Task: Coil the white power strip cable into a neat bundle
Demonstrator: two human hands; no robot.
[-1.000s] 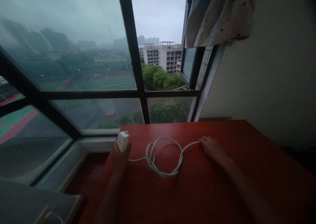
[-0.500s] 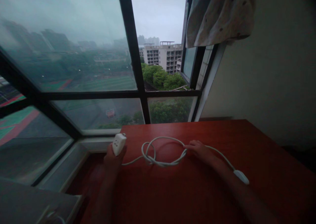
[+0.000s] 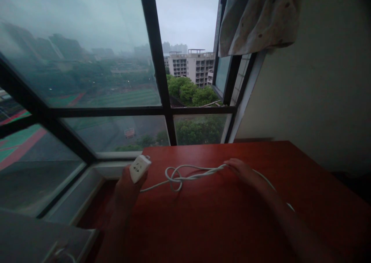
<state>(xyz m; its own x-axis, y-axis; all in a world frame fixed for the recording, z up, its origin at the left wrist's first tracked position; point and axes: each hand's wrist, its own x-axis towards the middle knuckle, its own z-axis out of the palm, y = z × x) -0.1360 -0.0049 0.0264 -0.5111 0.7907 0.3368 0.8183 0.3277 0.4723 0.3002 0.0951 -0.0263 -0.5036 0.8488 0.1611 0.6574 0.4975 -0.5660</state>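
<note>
My left hand (image 3: 127, 189) is closed around a white power strip socket (image 3: 140, 168), held up at the left side of the table with its outlet holes facing me. A pale cord (image 3: 199, 175) runs from near that hand to a loose loop on the table, then stretches right in bunched strands. My right hand (image 3: 241, 171) is closed on the right end of this bundle, fingertips pinching it. Beyond my right wrist the cord goes on, and the white piece (image 3: 290, 207) at its end is mostly hidden behind my forearm.
The reddish-brown table (image 3: 203, 224) reaches to the window (image 3: 113, 112) with dark frames. A spotted curtain (image 3: 261, 23) hangs at the upper right beside the wall (image 3: 315, 93). A grey surface (image 3: 43, 232) stands at the lower left.
My right hand has moved right and slightly away, pulling the round cord loop into a long, narrow bundle. The socket in my left hand has tilted. The white end piece has slipped behind my right forearm.
</note>
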